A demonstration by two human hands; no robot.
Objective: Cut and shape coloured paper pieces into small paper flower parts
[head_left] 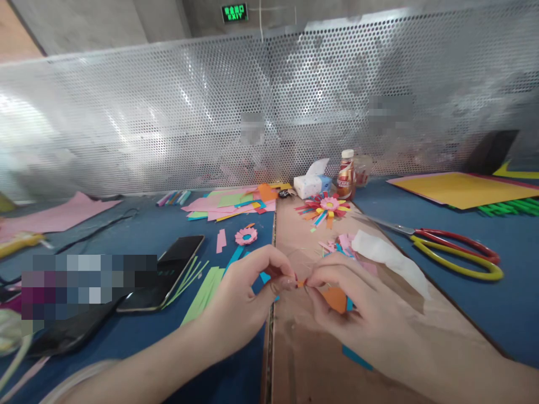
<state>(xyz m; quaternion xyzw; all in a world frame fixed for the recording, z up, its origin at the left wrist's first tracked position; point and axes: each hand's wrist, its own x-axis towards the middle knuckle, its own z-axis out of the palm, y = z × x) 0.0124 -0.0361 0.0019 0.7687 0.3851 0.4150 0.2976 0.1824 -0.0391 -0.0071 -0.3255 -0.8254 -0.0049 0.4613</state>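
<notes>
My left hand (pixel 248 294) and my right hand (pixel 351 294) meet near the middle, fingers pinched on a small orange paper piece (pixel 300 284) between them. Under my right hand lies a larger orange paper (pixel 336 299), with blue paper (pixel 357 357) beside it. A pink paper ring flower (pixel 246 236) with a blue centre sits just beyond my left hand. Farther back is a multicoloured paper flower (pixel 328 206). Green paper strips (pixel 204 292) lie left of my left hand, and pink and blue scraps lie behind my right hand.
Red-and-yellow scissors (pixel 457 252) lie at the right, near a crumpled white tissue (pixel 389 255). At the back stand a tissue box (pixel 311 186) and a bottle (pixel 346 174). A phone (pixel 166 272) rests at the left. Coloured sheets (pixel 467 188) are at the far right. A perforated metal panel (pixel 168 118) closes off the back.
</notes>
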